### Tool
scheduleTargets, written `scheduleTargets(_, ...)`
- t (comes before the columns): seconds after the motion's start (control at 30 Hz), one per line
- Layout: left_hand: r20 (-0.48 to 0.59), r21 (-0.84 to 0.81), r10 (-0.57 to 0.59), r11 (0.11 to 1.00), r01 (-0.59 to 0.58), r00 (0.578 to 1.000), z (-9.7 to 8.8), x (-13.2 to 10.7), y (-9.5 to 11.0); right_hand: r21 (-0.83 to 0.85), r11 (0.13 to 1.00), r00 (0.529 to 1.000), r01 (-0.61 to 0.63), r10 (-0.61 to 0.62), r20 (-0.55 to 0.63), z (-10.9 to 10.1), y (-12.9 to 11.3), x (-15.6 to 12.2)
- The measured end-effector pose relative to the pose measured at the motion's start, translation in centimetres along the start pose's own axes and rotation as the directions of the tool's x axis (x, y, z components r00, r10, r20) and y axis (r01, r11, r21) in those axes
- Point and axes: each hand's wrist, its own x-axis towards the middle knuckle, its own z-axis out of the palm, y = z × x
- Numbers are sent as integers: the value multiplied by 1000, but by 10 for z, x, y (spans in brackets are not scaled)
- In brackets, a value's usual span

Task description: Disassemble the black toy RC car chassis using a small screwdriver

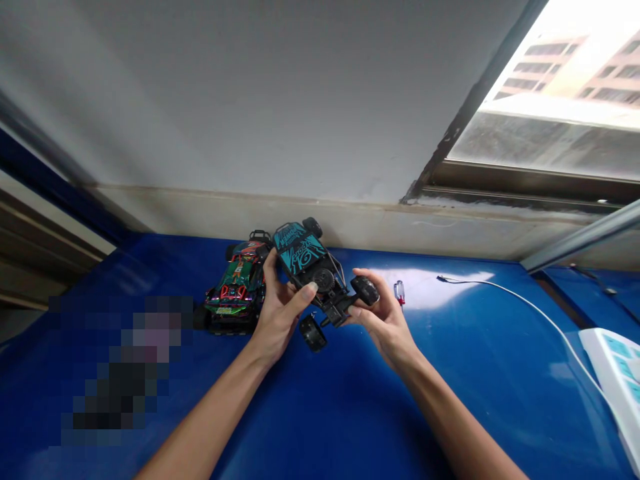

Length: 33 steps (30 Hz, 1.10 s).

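Between my two hands a black and teal toy car (pixel 299 251) is held tilted above the blue surface. My left hand (pixel 281 310) is closed around its side, the thumb pressed on the body near the spare wheel. With my right hand (pixel 383 317) I grip the end nearer to me, fingers around the axle beside a black wheel (pixel 365 291). Another wheel (pixel 313 333) sticks out at the lower left of that end. Just left of my left hand stands a second toy car (pixel 235 287), green, red and black, partly hidden by the hand.
A small screwdriver (pixel 399 292) with a clear and red handle lies right of my right hand. Further right, a white cable (pixel 520 298) runs to a white power strip (pixel 613 373). The blue table (pixel 310 427) meets a wall behind. A blurred-out patch covers something at left.
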Motion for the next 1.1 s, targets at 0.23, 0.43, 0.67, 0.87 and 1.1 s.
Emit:
scheduleTargets(0.23,38,98,90,991,-93,995,5,-1,3,4,1000,995,-20,20,-102,3,0,1)
scheduleTargets(0.43,86,172,190,964,-202,978,8,-3,1,19,998,982,-60,62,-179,6,-2,0)
scheduleTargets(0.67,111,174,183,964,-201,977,11,-6,2,27,999,967,-43,48,-248,10,0,-1)
scheduleTargets(0.87,103,199,211,953,-228,972,11,-7,3,-3,1000,967,-20,19,-253,11,0,-3)
scheduleTargets(1.1,65,134,193,970,-201,979,5,-3,8,-31,1000,991,-5,1,-135,8,2,-4)
